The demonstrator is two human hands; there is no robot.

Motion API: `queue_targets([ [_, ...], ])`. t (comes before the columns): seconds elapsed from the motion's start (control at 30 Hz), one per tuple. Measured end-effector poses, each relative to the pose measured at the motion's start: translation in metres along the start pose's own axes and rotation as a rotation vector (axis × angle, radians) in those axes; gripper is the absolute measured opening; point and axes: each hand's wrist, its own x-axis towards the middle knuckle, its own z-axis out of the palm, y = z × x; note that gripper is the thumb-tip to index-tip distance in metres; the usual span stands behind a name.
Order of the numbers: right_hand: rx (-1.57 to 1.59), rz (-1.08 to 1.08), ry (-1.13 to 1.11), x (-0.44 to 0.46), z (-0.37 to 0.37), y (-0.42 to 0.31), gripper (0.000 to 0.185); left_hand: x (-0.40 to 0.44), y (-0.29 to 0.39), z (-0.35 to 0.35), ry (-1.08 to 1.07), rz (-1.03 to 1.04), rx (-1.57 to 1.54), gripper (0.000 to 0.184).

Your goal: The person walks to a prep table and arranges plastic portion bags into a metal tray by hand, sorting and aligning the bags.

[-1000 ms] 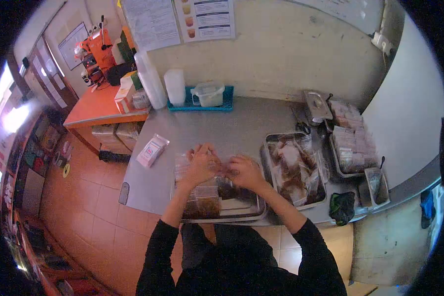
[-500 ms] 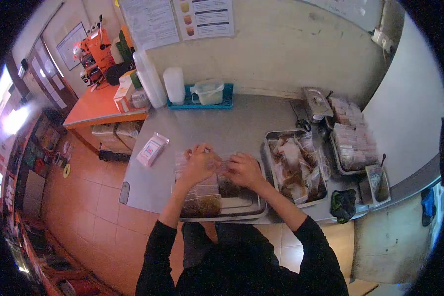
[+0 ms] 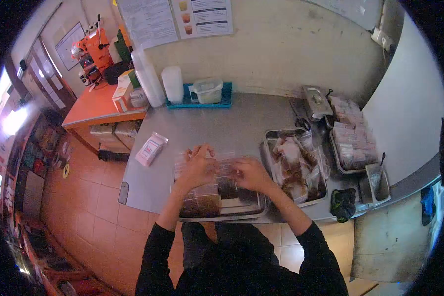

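A metal tray point(image 3: 241, 215) lies in front of me with several small clear plastic bags point(image 3: 203, 204) of brown contents along its left side. Over it, my left hand point(image 3: 201, 167) is closed, fingers bent, at the left end of a clear plastic bag's pale top edge point(image 3: 225, 162). Across from it, my right hand point(image 3: 253, 174) pinches the right end of that same edge. The bag's lower part looks dark and hangs over the tray. Fingertips on both sides are partly blurred.
Right of me stands a tray of larger filled bags point(image 3: 292, 165), then another tray of packed small bags point(image 3: 352, 143). A dark crumpled cloth-like item point(image 3: 343, 204), scissors point(image 3: 301, 120) and a metal container point(image 3: 378, 182) lie nearby. A pink-white packet point(image 3: 152, 149) is at left.
My right hand has shifted slightly right, away from the left, and the bag's top edge between them shows wider. My left hand has barely moved.
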Motion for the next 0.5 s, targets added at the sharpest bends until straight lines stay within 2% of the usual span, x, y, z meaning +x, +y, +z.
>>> queue_targets([
  [0.03, 0.060, 0.111, -0.083, -0.003, 0.000, 0.001, 0.025, 0.000, 0.000, 0.001, 0.023, 0.018, 0.002, 0.014],
  [0.17, 0.114, 0.197, -0.096, -0.002, 0.007, 0.000, 0.024, 0.004, 0.006, -0.002, -0.008, 0.015, 0.027, 0.015],
  [0.37, 0.128, 0.227, -0.029, -0.003, 0.012, -0.001, 0.020, 0.007, 0.010, -0.006, 0.001, 0.078, 0.044, 0.018],
  [0.5, 0.207, 0.297, 0.102, -0.006, 0.007, -0.012, 0.020, 0.009, 0.010, 0.000, 0.001, 0.062, 0.060, 0.018],
])
